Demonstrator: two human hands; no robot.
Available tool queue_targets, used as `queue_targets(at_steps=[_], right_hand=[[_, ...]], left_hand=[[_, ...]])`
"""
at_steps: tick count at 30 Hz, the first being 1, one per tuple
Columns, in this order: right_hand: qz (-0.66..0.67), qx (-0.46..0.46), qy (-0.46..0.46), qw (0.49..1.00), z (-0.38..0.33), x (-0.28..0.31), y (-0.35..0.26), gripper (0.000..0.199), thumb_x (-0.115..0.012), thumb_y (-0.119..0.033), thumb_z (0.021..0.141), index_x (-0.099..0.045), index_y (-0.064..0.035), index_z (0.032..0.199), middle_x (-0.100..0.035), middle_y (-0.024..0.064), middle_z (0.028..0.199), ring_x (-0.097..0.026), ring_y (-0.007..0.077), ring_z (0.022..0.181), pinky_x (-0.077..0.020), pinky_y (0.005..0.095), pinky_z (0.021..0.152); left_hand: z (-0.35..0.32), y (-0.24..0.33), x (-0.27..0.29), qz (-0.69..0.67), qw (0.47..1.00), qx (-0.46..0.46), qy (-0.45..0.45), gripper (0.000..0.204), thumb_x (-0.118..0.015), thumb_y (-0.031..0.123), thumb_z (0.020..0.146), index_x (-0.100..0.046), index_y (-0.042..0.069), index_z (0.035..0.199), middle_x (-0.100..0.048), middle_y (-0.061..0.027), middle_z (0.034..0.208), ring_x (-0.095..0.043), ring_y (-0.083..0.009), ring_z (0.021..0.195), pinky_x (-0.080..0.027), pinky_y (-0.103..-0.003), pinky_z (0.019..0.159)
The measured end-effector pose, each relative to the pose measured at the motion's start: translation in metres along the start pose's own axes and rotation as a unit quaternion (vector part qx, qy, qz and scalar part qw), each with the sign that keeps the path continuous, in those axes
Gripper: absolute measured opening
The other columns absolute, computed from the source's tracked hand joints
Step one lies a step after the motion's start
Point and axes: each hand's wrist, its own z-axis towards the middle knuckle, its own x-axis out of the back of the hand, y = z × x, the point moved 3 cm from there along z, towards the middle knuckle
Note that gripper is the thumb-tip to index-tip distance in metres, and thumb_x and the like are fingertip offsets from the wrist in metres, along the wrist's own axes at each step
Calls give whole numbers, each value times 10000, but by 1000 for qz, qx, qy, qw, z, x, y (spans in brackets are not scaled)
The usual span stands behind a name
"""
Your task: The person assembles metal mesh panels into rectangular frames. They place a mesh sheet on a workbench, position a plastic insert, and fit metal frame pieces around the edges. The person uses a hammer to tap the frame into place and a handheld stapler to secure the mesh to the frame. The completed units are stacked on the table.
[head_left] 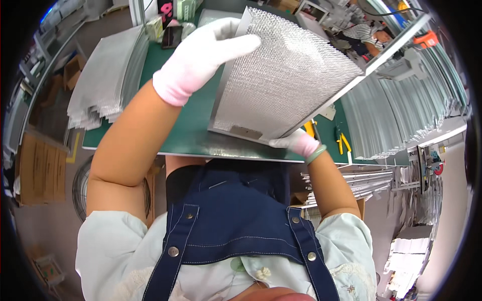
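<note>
A silver metal mesh filter panel (288, 75) with a thin metal frame stands tilted above the green workbench (188, 138). My left hand (198, 57), in a white glove with a pink cuff, grips the panel's upper left edge, its thumb lying across the mesh. Lower down, my right hand (299, 142), gloved the same way, holds the bottom edge near the bench front. Part of its fingers is hidden by the panel. Just beyond the right hand lie pliers with yellow handles (343, 141) and another yellow tool (310, 129), partly covered.
Stacked silver mesh sheets (108, 65) rise on the left. On the right stands a large stack of thin panels (396, 115), with an orange-tipped tool (427, 39) above it. A dark phone (171, 37) lies at the back. Another person (362, 36) sits beyond the bench.
</note>
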Motion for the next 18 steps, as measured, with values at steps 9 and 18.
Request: queue_targets(at_steps=[9,18], right_hand=[[285,336,314,841,-54,76,-162,211,-665,-119,944,-658,17,1106,-672,51,963,-612,122,906,-472,279,852],[278,394,366,796,-48,78,-146,237,-710,-182,940,-655,10,1068,-664,30,949,-586,95,871,-453,251,826]], left_hand=[[22,-5,5,178,980,0,89,274,-674,244,945,-657,-7,1054,-670,-35,980,-581,-90,917,-473,-272,849],[31,-3,-5,238,969,-18,64,267,-664,243,934,-663,-11,1013,-682,-97,954,-616,-184,905,-484,-322,858]])
